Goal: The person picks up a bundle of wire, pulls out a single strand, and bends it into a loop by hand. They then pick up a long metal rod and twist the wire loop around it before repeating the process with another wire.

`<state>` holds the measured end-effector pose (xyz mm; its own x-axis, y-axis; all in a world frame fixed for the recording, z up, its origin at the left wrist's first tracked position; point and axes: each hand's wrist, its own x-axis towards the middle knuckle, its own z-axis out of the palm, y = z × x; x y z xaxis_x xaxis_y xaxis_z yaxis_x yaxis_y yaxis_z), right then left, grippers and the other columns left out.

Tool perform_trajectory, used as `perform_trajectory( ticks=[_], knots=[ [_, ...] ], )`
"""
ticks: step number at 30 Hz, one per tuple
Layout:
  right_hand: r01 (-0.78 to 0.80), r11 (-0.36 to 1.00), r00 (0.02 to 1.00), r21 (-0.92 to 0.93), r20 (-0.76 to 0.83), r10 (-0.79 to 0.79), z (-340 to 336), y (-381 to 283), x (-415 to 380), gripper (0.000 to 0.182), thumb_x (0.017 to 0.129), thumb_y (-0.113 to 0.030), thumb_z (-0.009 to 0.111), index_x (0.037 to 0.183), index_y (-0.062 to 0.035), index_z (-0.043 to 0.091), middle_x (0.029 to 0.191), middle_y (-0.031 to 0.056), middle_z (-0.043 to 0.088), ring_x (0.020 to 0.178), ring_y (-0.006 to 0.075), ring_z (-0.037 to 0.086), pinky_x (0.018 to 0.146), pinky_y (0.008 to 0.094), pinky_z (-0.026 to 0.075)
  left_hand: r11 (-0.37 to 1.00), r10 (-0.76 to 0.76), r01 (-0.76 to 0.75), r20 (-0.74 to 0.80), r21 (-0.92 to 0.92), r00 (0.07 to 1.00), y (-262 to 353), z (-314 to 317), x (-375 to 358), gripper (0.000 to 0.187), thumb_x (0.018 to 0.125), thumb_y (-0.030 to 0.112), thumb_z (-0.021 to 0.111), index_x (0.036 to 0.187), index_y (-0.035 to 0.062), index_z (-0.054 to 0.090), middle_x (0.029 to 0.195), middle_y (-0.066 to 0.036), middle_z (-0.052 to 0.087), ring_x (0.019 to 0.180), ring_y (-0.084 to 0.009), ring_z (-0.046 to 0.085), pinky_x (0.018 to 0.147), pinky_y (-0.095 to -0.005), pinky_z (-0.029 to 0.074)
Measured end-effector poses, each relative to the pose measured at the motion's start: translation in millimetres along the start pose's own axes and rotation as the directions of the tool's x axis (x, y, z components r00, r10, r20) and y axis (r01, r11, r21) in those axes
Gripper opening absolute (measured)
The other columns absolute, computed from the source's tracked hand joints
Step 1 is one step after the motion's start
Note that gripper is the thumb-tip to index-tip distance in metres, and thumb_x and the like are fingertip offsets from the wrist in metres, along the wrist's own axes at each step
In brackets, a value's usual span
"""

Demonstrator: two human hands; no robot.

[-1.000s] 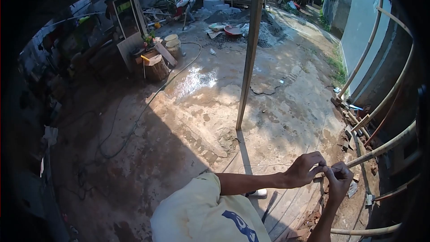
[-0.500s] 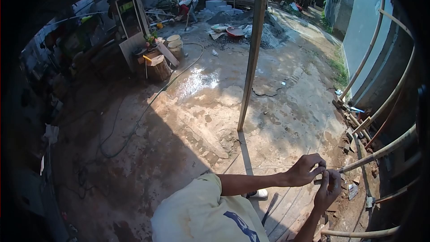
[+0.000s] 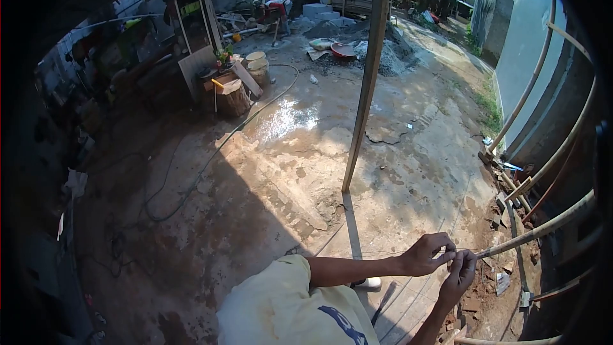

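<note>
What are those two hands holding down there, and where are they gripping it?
Both the left hand and right hand pinch the near tip of a long bamboo pole, fingers meeting at its end. Whether a thin string is held too cannot be told.

Hard sun floods the concrete yard — a wet patch glares white. Deep shadow swallows the left side, and the post throws a thin dark line. Fisheye bends everything, black vignette at the edges — detail stays fairly sharp.

Both hands are meeting at the near end of a bamboo pole: the left hand is pinching a thin string, the right hand touching it, above the concrete ground.
</note>
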<state>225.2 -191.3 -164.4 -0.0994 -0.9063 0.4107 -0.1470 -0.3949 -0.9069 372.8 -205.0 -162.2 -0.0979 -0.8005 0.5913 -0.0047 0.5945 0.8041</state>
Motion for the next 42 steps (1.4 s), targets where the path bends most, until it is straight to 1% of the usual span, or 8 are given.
perform_trajectory(
  ticks=[5, 7, 13, 17, 21, 27, 32, 42],
  knots=[
    [-0.056, 0.998, 0.998, -0.021, -0.004, 0.056, -0.3, -5.0, -4.1, 0.015, 0.101, -0.008, 0.051, 0.088, -0.0005, 0.051, 0.083, 0.0023, 0.049, 0.080, 0.0105, 0.044, 0.075, 0.0248, 0.038, 0.997, -0.072, 0.072, 0.049, -0.002, 0.996, -1.3, -3.1, -0.7, 0.016, 0.092, 0.015, 0.067, 0.095, 0.0000, 0.064, 0.078, -0.005, 0.058, 0.060, -0.0112, 0.047, 0.054, -0.0287, 0.038],
    [0.041, 0.998, 0.999, -0.044, -0.004, -0.041, -0.5, 0.8, -4.8, 0.012, 0.102, -0.013, 0.051, 0.095, -0.0039, 0.053, 0.081, -0.0023, 0.045, 0.070, 0.0055, 0.039, 0.060, 0.0225, 0.033, 0.993, -0.113, 0.114, 0.060, -0.008, 0.992, -1.0, -2.3, -0.9, 0.017, 0.093, 0.017, 0.066, 0.096, -0.0003, 0.064, 0.079, -0.005, 0.059, 0.062, -0.0105, 0.048, 0.055, -0.0285, 0.039],
    [0.236, 0.920, 0.969, -0.312, -0.001, -0.248, -2.0, 0.8, -12.7, 0.013, 0.103, -0.012, 0.049, 0.096, -0.0016, 0.053, 0.086, 0.0010, 0.049, 0.072, 0.0083, 0.044, 0.063, 0.0233, 0.037, 0.935, -0.267, 0.295, 0.159, -0.196, 0.951, -0.2, 1.1, 3.8, 0.023, 0.097, 0.020, 0.061, 0.094, -0.0026, 0.061, 0.080, -0.006, 0.060, 0.071, -0.0105, 0.053, 0.061, -0.0309, 0.044],
    [0.204, 0.965, 0.979, -0.163, 0.012, -0.205, -6.1, -7.1, -8.4, 0.015, 0.102, -0.012, 0.049, 0.095, -0.0009, 0.056, 0.085, 0.0026, 0.052, 0.072, 0.0094, 0.046, 0.064, 0.0239, 0.038, 0.977, -0.205, 0.213, 0.167, -0.031, 0.964, 2.7, -1.9, 5.2, 0.019, 0.097, 0.017, 0.059, 0.094, -0.0019, 0.057, 0.081, -0.011, 0.059, 0.074, -0.0194, 0.058, 0.066, -0.0353, 0.047],
    [-0.087, 0.971, 0.984, 0.224, 0.171, 0.049, -26.9, -2.5, -0.1, 0.011, 0.097, -0.009, 0.055, 0.093, 0.0016, 0.057, 0.084, 0.0071, 0.061, 0.069, 0.0131, 0.050, 0.065, 0.0266, 0.040, 0.998, 0.032, -0.044, 0.198, 0.054, 0.980, 9.5, -8.6, 6.6, 0.016, 0.095, 0.015, 0.059, 0.094, -0.0006, 0.055, 0.085, -0.015, 0.058, 0.077, -0.0313, 0.062, 0.068, -0.0399, 0.047],
    [-0.515, 0.657, 0.831, 0.551, 0.510, 0.224, -41.1, 5.0, -0.6, 0.018, 0.090, -0.012, 0.067, 0.097, 0.0043, 0.064, 0.080, 0.0095, 0.061, 0.069, 0.0158, 0.054, 0.062, 0.0286, 0.042, 0.989, 0.070, -0.112, 0.376, 0.092, 0.924, 10.0, -16.0, -1.9, 0.012, 0.090, 0.007, 0.062, 0.094, -0.0004, 0.055, 0.088, -0.013, 0.056, 0.080, -0.0334, 0.062, 0.068, -0.0415, 0.048],
    [-0.606, 0.697, 0.718, 0.383, 0.641, 0.272, -47.2, 18.7, -0.6, 0.028, 0.080, -0.013, 0.081, 0.096, 0.0053, 0.067, 0.079, 0.0086, 0.065, 0.068, 0.0149, 0.057, 0.060, 0.0280, 0.044, 0.997, 0.058, -0.075, 0.439, 0.022, 0.896, 10.9, -27.7, -4.5, 0.012, 0.088, 0.007, 0.064, 0.094, -0.0001, 0.056, 0.089, -0.013, 0.057, 0.081, -0.0318, 0.062, 0.069, -0.0412, 0.048],
    [-0.370, 0.929, 0.832, -0.004, 0.443, 0.333, -34.3, -18.3, -9.6, 0.018, 0.076, -0.002, 0.082, 0.077, 0.0018, 0.065, 0.076, 0.0067, 0.070, 0.066, 0.0062, 0.061, 0.059, 0.0218, 0.049, 0.990, -0.078, 0.014, 0.464, 0.141, 0.882, 21.6, -36.8, -6.1, 0.010, 0.089, 0.010, 0.065, 0.092, 0.0010, 0.060, 0.087, -0.014, 0.061, 0.082, -0.0320, 0.063, 0.072, -0.0411, 0.049]
  ],
)
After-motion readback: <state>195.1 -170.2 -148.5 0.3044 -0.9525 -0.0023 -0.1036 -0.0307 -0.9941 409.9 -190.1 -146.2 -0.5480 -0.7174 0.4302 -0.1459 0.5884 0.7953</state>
